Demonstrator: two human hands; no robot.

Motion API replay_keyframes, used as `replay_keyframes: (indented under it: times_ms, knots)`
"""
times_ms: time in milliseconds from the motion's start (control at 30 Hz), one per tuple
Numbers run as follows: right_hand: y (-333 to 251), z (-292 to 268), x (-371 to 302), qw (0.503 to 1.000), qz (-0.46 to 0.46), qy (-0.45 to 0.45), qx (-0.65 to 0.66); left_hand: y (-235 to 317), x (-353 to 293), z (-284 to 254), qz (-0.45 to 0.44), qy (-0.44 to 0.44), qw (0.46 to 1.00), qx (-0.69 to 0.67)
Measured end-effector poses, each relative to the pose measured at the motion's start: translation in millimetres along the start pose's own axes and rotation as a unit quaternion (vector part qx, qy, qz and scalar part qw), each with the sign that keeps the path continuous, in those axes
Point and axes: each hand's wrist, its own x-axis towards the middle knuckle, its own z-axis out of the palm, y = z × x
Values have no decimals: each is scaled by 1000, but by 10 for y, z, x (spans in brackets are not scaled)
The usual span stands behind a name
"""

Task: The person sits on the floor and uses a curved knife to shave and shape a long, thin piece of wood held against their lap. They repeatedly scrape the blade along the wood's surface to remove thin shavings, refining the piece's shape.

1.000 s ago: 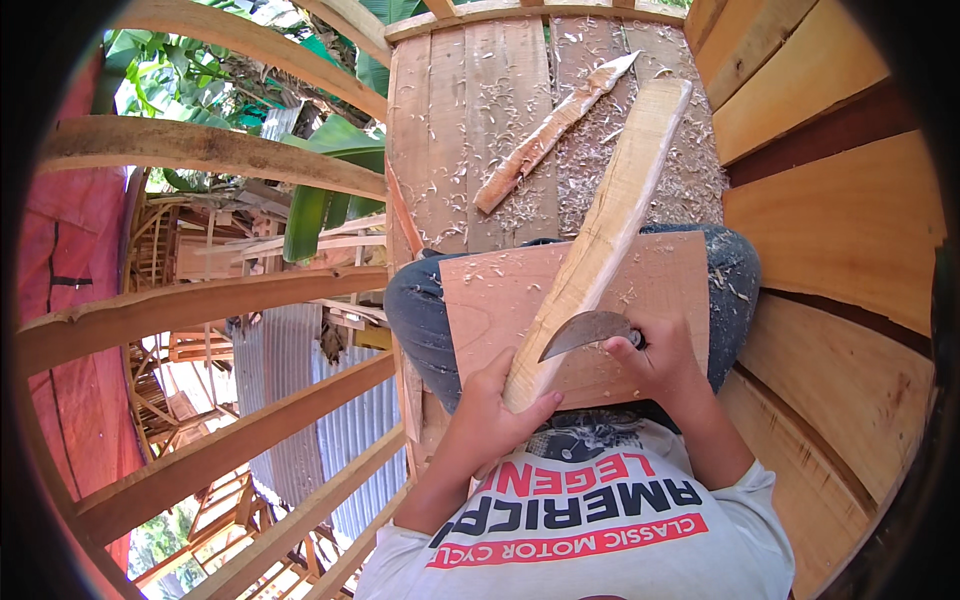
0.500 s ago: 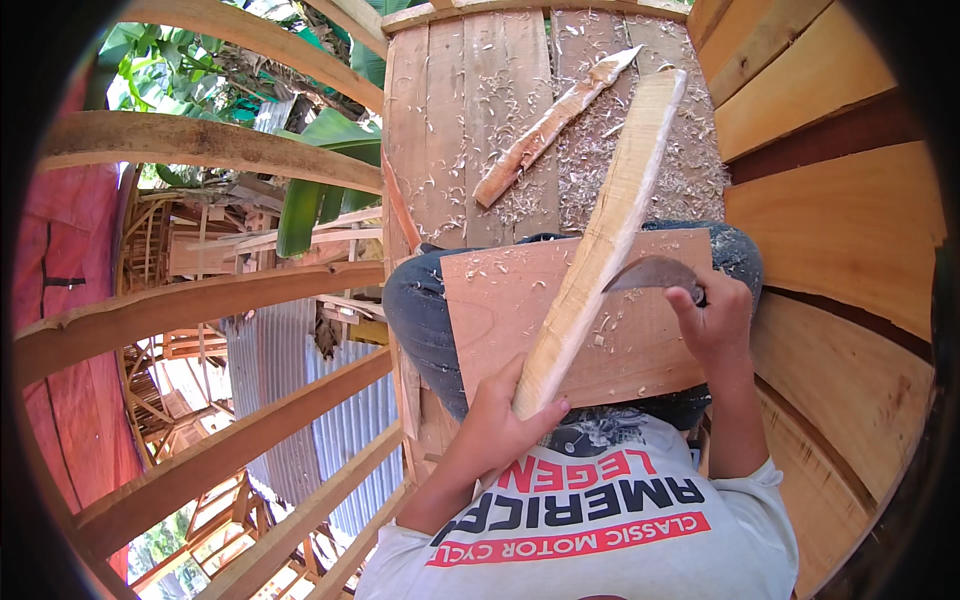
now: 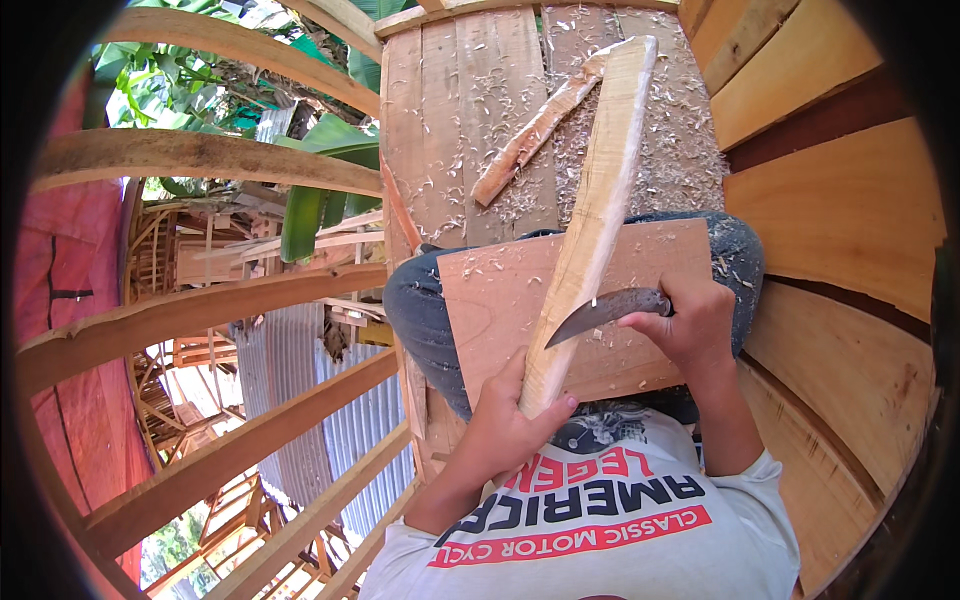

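Note:
My left hand (image 3: 508, 412) is closed round the near end of a long pale piece of wood (image 3: 598, 195), which slants away from me and to the right. In my right hand (image 3: 692, 318) is a knife with a dark, curved blade (image 3: 608, 312); its handle is hidden in my fist. The blade lies across the near part of the wood, its tip at the left face. Under both rests a flat reddish-brown board (image 3: 490, 300) laid over my crossed legs, with a few shavings on it.
A second, rough-barked stick (image 3: 535, 140) lies on the plank floor (image 3: 440, 120) ahead, among scattered shavings. Wooden slats (image 3: 215, 305) form an open railing on the left, with corrugated sheets beyond. Close on the right stands a wall of wooden planks (image 3: 840, 230).
The knife has come nearer to me and its blade now reaches across the wood. The wood's far end has swung left and further away, over the tip of the stick.

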Motion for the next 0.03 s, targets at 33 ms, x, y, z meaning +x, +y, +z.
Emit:
replay_keyframes:
  times_ms: [33]
  knots:
    - [42,-5,9,1000,16,6,3,-17,-9,11,5,-14,1000,-3]
